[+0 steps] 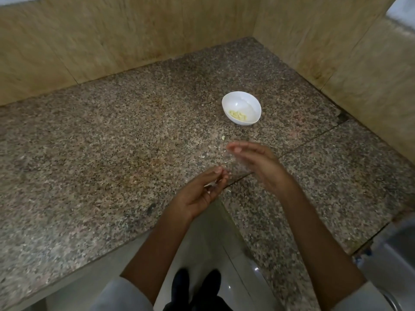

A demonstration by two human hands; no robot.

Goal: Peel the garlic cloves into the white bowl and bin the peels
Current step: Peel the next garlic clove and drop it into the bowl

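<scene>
A white bowl stands on the granite counter toward the back right, with several peeled garlic pieces at its bottom. My left hand hovers at the counter's front edge, palm up and cupped, with pale peel scraps lying in it. My right hand is blurred just above and to the right, fingers extended over the counter, holding nothing that I can see. Small peel bits lie on the counter between my hands and the bowl.
Tiled walls close the counter at the back and on the right. A steel sink edge shows at the lower right. Below the counter's inner corner I see the pale floor and my dark shoes.
</scene>
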